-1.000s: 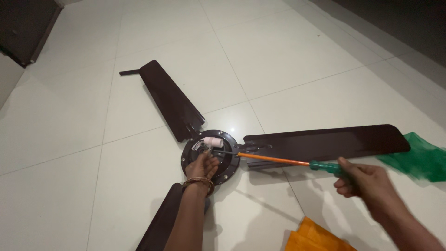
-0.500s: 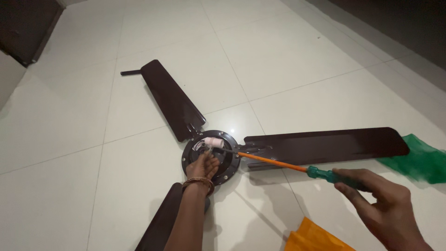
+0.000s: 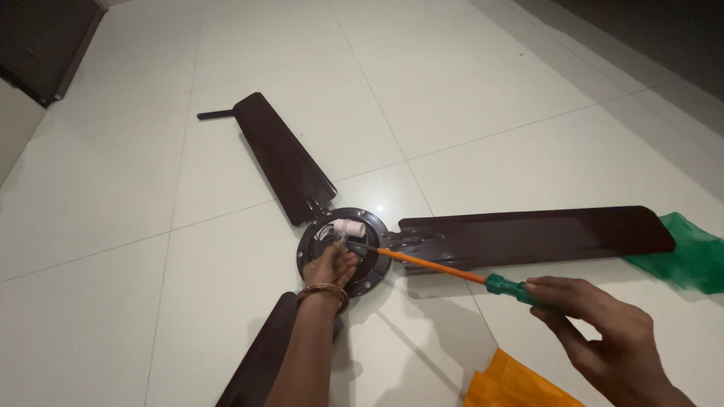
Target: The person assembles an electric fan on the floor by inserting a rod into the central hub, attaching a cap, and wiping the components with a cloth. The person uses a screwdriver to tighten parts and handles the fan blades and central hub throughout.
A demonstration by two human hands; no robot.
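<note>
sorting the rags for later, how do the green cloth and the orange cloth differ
The green cloth lies at the right edge of the floor, touching the tip of the long fan blade; the orange cloth lies at the bottom edge, below the right hand, touching no blade. Both run out of view.

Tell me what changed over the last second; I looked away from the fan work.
The right hand slid lower and loosened from a fist to a fingertip hold on the screwdriver, tilting its green handle down. The tip stayed at the fan hub, the left hand stayed on the hub, and the blades lay unmoved.
</note>
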